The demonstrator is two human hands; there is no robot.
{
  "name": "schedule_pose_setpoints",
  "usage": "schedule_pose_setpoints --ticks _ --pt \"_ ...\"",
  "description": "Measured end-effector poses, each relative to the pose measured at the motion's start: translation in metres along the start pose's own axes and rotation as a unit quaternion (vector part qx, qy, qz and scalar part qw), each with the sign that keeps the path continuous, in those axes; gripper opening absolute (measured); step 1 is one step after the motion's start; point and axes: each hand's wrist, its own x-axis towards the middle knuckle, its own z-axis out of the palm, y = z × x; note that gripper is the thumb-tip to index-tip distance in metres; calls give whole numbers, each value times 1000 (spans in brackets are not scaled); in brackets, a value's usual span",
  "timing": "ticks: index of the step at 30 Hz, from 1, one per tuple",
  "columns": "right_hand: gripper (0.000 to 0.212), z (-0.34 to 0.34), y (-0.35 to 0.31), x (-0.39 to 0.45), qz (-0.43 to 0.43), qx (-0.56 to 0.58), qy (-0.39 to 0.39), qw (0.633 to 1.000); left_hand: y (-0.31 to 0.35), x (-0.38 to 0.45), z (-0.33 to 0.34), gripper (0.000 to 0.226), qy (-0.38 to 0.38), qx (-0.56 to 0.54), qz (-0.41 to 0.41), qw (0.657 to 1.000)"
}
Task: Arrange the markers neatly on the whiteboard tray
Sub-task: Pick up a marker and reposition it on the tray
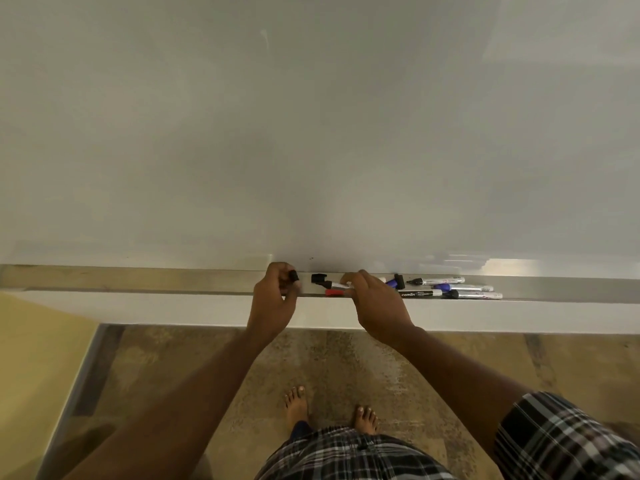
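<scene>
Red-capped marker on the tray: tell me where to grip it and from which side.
Pinch the red-capped marker across its cap end from above and the open front edge of the tray. It lies flat along the tray, barrel hidden under the right hand.

White board (pixel 311 133) above a pale grey tray (pixel 554 289). Black cap (pixel 318 278), red cap (pixel 334 292), blue caps (pixel 392 282) on silver markers (pixel 438 280); one black-labelled marker (pixel 417 294) with white lettering. Black-and-white plaid shirt (pixel 346 455). Mottled brown floor (pixel 346 368), yellow patch (pixel 31 358) at left.
</scene>
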Motion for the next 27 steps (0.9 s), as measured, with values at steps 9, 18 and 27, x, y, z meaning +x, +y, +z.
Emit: schedule_pose_setpoints --ticks 9,18,27 --pt "31 -4 -7 -7 -21 10 30 999 9 0 13 16 -21 -163 -101 981" --pt "28 -8 -7 -9 -41 16 51 998 15 -4 18 13 -86 -175 -113 974" --pt "35 -6 -4 -4 -39 12 123 992 22 -2 23 11 -95 -5 -18 995"
